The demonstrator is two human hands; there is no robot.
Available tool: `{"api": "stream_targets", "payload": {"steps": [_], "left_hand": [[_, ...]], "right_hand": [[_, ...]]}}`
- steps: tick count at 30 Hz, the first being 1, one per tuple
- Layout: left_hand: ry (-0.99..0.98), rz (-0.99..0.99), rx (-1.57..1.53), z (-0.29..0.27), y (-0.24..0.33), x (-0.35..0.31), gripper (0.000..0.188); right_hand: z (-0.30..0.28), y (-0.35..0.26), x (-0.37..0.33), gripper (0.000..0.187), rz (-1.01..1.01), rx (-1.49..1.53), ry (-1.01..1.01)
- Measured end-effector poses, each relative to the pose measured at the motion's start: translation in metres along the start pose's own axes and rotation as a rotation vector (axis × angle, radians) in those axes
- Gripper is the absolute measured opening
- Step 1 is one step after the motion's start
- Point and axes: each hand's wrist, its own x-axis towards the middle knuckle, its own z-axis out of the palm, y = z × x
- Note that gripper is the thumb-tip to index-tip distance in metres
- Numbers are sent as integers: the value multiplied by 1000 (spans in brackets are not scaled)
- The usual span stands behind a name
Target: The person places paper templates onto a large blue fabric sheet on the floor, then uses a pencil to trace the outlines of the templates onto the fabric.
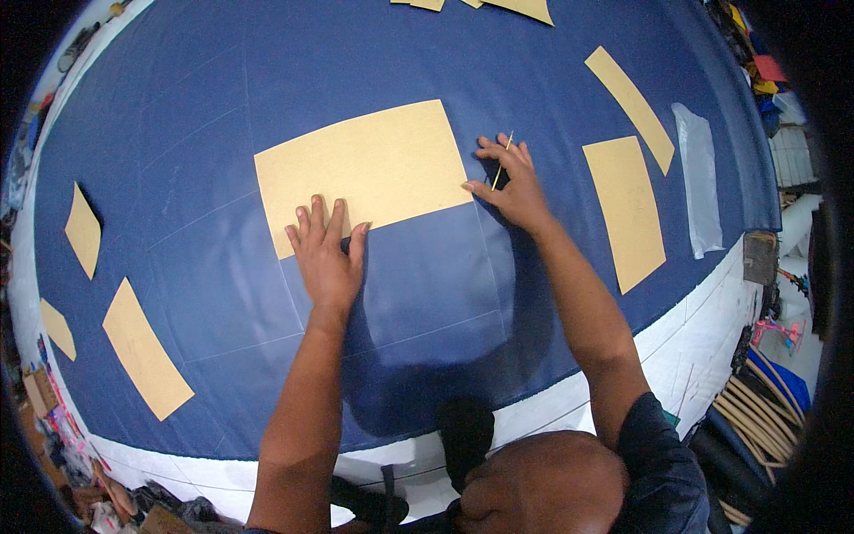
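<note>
A large tan card rectangle [365, 160] lies flat on a wide sheet of dark blue material [205, 294]. My left hand [325, 249] is open on the card's lower left part, its fingers spread and pressing down flat. At the card's right edge, my right hand [511, 178] has its thumb tip touching the corner area. A thin pale stick, pointed like a marking tool [502, 162], is held among the curled fingers of that hand; its exact kind cannot be made out. Thin light lines run across the blue material below and left of the card.
Other tan card pieces lie around: a wide strip [625, 214] and a narrow strip [633, 109] at right, a long piece [147, 349] and a diamond shape [83, 231] at left. A translucent strip [698, 182] lies near the right edge. Bundled rods [756, 409] stand beyond the white table edge [685, 329].
</note>
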Motion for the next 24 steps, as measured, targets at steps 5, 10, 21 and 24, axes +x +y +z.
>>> {"api": "stream_targets", "payload": {"steps": [5,10,21,24], "left_hand": [[11,0,10,2,2,0,52],[21,-12,-27,-3,-3,0,51],[32,-10,-77,-5,-2,1,52],[34,-21,-90,-5,-4,-1,52]], "right_hand": [[-2,1,0,59,5,-2,-5],[3,-4,4,57,1,-29,-28],[1,-3,2,54,20,-27,-32],[3,-4,2,55,16,-22,-43]]}}
